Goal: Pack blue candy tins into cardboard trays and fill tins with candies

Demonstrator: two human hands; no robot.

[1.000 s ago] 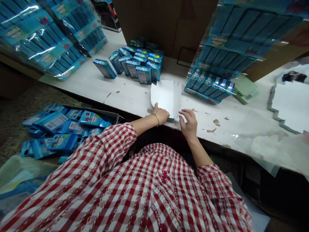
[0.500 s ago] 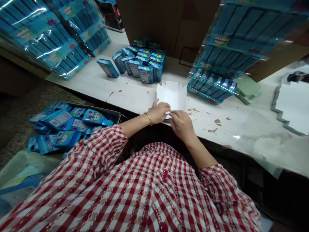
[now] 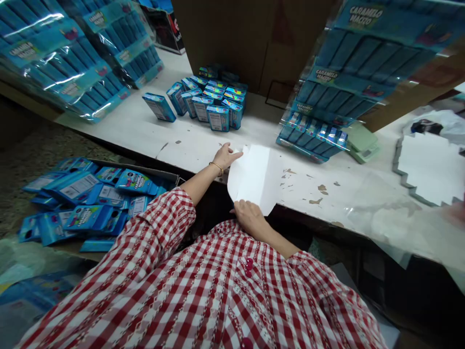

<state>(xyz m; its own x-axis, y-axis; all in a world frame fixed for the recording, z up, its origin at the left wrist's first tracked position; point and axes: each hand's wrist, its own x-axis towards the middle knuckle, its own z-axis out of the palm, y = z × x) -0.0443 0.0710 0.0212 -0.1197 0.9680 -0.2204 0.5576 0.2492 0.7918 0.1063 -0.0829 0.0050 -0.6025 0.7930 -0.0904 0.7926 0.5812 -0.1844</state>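
A creased white cardboard sheet (image 3: 252, 174) lies at the front edge of the white table, its near end jutting over the edge. My left hand (image 3: 224, 158) is at its far left corner, thumb and fingers closed on the margin there. With fingers curled round the near left edge, my right hand (image 3: 250, 216) grips the same sheet close to my body. Part of the sheet's near edge is hidden behind the right hand.
Small blue candy boxes (image 3: 218, 118) stand grouped behind the sheet. Wrapped blue display packs (image 3: 312, 131) rise at the right, others (image 3: 72, 63) at the left. A pale green scale (image 3: 363, 143) and stacked die-cut white cardboard (image 3: 430, 165) lie rightward. An open carton of blue boxes (image 3: 83, 189) sits lower left.
My hands, earlier close together at the sheet's near edge, have separated. The left moved up and away to the far corner; the right came down towards my body. The sheet has shifted and turned.
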